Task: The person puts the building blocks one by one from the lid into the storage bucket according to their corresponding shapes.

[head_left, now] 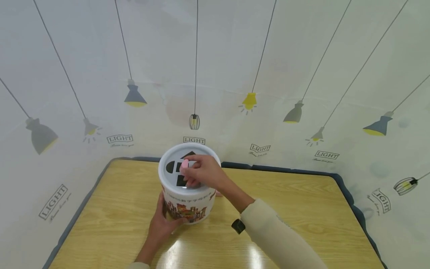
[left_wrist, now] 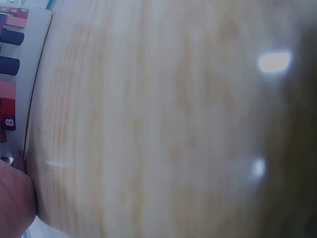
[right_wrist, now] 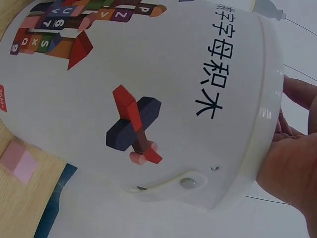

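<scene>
A white toy-block bucket (head_left: pixel 193 203) with printed coloured blocks stands upright on the table. Its lid (head_left: pixel 169 153) has several dark shaped openings, partly covered by my right hand (head_left: pixel 205 172). Between thumb and fingers that hand pinches a small pink block (head_left: pixel 185 163) just above the lid. My left hand (head_left: pixel 161 224) holds the bucket's lower left side, thumb across the front. Only part of that hand (left_wrist: pixel 15 198) shows in the left wrist view. In the right wrist view, the right hand (right_wrist: pixel 292 168) is at the lid's rim and the pinched block is hidden.
Another pink block (right_wrist: pixel 19 161) lies on the wooden table (head_left: pixel 285 209), largely hidden behind the bucket in the head view. A pale wall covering (head_left: pixel 221 123) with printed lamps rises behind the table's dark edge. On the right sleeve sits a small black device (head_left: pixel 238 226).
</scene>
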Demonstrator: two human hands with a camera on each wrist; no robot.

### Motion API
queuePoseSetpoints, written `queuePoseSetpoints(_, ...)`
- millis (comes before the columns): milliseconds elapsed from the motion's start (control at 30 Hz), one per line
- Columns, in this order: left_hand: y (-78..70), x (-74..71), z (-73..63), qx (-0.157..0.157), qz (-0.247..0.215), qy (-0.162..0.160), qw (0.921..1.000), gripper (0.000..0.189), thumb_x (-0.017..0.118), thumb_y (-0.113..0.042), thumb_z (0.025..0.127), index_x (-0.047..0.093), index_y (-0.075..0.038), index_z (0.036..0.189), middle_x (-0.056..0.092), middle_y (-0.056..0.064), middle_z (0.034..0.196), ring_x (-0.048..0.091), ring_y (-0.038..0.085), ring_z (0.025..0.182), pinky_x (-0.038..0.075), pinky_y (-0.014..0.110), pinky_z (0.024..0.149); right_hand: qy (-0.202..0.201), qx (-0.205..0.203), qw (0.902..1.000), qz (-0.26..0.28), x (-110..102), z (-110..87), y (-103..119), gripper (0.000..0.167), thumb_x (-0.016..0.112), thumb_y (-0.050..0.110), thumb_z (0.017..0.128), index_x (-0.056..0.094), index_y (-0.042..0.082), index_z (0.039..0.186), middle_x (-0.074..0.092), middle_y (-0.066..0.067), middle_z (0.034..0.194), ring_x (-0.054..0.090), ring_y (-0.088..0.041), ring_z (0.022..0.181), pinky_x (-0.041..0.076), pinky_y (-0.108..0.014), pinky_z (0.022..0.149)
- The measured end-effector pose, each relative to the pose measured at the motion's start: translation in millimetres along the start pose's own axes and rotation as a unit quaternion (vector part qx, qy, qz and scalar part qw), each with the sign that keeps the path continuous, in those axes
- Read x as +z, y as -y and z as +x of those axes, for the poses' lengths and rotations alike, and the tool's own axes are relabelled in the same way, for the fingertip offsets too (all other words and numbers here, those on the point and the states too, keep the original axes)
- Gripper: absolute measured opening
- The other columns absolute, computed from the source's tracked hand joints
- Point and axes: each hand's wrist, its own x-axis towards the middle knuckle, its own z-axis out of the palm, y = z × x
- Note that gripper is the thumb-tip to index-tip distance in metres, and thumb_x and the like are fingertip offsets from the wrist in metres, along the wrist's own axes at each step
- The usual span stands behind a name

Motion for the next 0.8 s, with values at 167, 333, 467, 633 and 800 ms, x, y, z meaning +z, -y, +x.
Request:
queuePoseSetpoints(167,1.2,0.1,-0.2,0.000,0.003,0.000,1.0000,0.128,0.091,-0.036,0.063,-0.001,-0.047,0.153,0.018,0.003,0.162,0.022,0.025,0.147,0.022,0.039,0.121,-0.003,0.006,1.0000,-0.005,7,6.5,-1,0.048,0.070,0.017,0.090,0.057,0.002,0.134,0.072,-0.006,0.077,0.070,-0.019,0.061,0.063,-0.032,0.058)
queuePoseSetpoints(333,0.4,-0.1,0.6,-0.001,-0.002,0.004,1.0000,0.128,0.090,-0.038,0.063,-0.001,-0.050,0.152,0.018,-0.002,0.162,0.021,0.021,0.147,0.022,0.036,0.122,-0.007,0.006,0.9999,-0.011,15,13.0,0,0.048,0.070,0.018,0.090,0.057,0.002,0.133,0.072,-0.005,0.075,0.069,-0.018,0.060,0.062,-0.031,0.056)
queuePoseSetpoints(467,-0.2,-0.2,1.5,-0.003,-0.001,0.006,1.0000,0.128,0.090,-0.039,0.064,-0.002,-0.051,0.151,0.016,0.000,0.162,0.020,0.024,0.148,0.022,0.039,0.122,-0.007,0.013,0.9998,-0.016,19,17.9,-1,0.049,0.070,0.019,0.090,0.057,0.003,0.134,0.072,-0.004,0.074,0.069,-0.017,0.058,0.062,-0.030,0.055)
queuePoseSetpoints(633,-0.3,-0.2,0.6,-0.011,0.005,0.005,0.9999,0.127,0.090,-0.042,0.063,-0.002,-0.052,0.151,0.016,0.001,0.163,0.020,0.025,0.148,0.023,0.041,0.122,-0.010,0.021,0.9996,-0.019,21,20.8,-1,0.048,0.069,0.019,0.090,0.057,0.004,0.134,0.071,-0.004,0.072,0.069,-0.017,0.058,0.061,-0.030,0.054)
queuePoseSetpoints(800,0.5,-0.4,-0.3,-0.012,0.000,0.002,0.9999,0.126,0.090,-0.040,0.063,0.000,-0.052,0.151,0.017,0.000,0.162,0.021,0.023,0.148,0.022,0.038,0.122,-0.009,0.017,0.9997,-0.013,23,22.5,1,0.047,0.069,0.018,0.090,0.057,0.004,0.134,0.071,-0.004,0.072,0.069,-0.017,0.059,0.062,-0.030,0.055)
